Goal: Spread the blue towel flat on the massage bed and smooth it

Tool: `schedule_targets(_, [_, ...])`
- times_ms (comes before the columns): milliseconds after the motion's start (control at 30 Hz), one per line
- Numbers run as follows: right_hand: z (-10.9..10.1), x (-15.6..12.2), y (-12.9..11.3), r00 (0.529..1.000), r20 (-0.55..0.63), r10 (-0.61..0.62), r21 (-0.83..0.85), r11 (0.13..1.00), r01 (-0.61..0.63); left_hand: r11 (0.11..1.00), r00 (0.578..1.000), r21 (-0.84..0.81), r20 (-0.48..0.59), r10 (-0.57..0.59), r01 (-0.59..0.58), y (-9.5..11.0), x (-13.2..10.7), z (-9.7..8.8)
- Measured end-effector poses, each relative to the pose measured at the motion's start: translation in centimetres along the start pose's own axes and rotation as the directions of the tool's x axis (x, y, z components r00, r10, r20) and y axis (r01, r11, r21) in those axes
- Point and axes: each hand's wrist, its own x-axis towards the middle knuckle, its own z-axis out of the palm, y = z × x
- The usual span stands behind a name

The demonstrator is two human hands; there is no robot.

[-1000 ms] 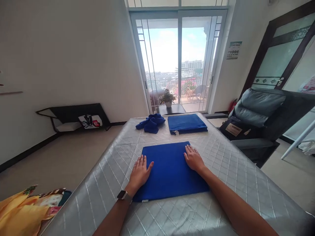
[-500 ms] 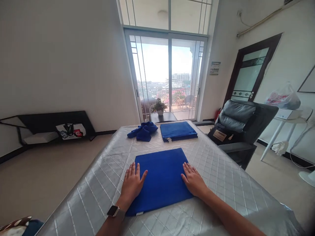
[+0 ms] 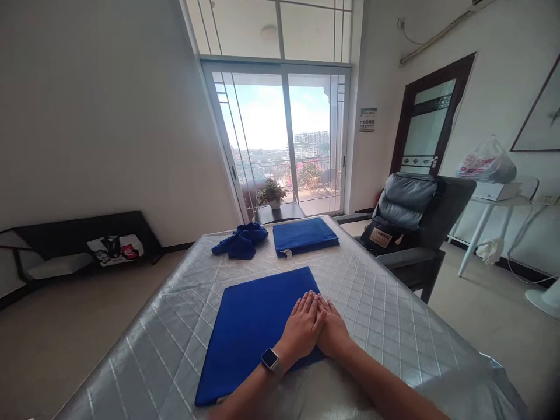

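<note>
A flat, folded blue cloth (image 3: 247, 326) lies in front of me on the silver quilted cover (image 3: 166, 344) of the table. My left hand (image 3: 301, 326), with a watch (image 3: 270, 358) on its wrist, rests stretched out near the cloth's right edge. Right beside it, my right hand (image 3: 335, 332) lies flat at that same edge, partly covered by the left. Neither hand grips anything. Farther back, a second folded blue cloth (image 3: 306, 235) with a small white tag lies on the cover, and a crumpled blue cloth (image 3: 242, 240) is to its left.
A black armchair (image 3: 411, 204) with a black bag (image 3: 380, 238) stands right of the table. Past the far edge is a potted plant (image 3: 272, 192) before the glass doors. A plastic bag (image 3: 487, 163) sits on a white table. At left stands a low black rack (image 3: 79, 224).
My left hand has moved across the cloth from its left side to the right edge, next to my right hand. The view has turned slightly right.
</note>
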Motion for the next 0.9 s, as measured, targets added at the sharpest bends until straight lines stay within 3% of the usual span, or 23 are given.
schedule_targets(67, [-0.1,-0.1,0.2,1.0,-0.006,-0.002,-0.004,1.0,0.001,1.0,1.0,-0.01,0.001,-0.006,0.006,0.3,0.4,0.5])
schedule_targets(167, [-0.4,-0.1,0.1,0.999,-0.011,0.033,0.002,0.999,-0.033,0.998,0.996,0.013,0.055,-0.066,0.066,-1.0,-1.7,-0.2])
schedule_targets(333, [-0.6,0.0,-0.2,0.998,0.0,0.063,0.004,0.998,-0.063,0.951,0.942,0.123,0.151,-0.3,0.283,-5.8,-10.4,-3.3])
schedule_targets(433, [-0.4,0.3,-0.2,0.998,-0.002,0.059,-0.016,0.998,-0.059,0.87,0.874,0.218,0.115,-0.473,0.442,-7.8,-15.7,-4.6])
schedule_targets(500, [-0.5,0.5,-0.3,0.999,-0.009,0.051,-0.042,0.998,-0.052,0.828,0.84,0.247,0.084,-0.536,0.504,-8.3,-17.9,-4.8])
schedule_targets(667, [-1.4,-0.3,-0.9,1.0,-0.019,0.022,-0.136,0.99,-0.024,0.817,0.83,0.23,0.06,-0.554,0.528,-8.2,-19.1,-4.3])
schedule_targets(900, [-0.6,-6.2,-1.4,1.0,0.013,-0.001,-0.079,0.997,0.002,0.856,0.863,0.178,0.057,-0.502,0.486,-8.7,-19.5,-4.0])
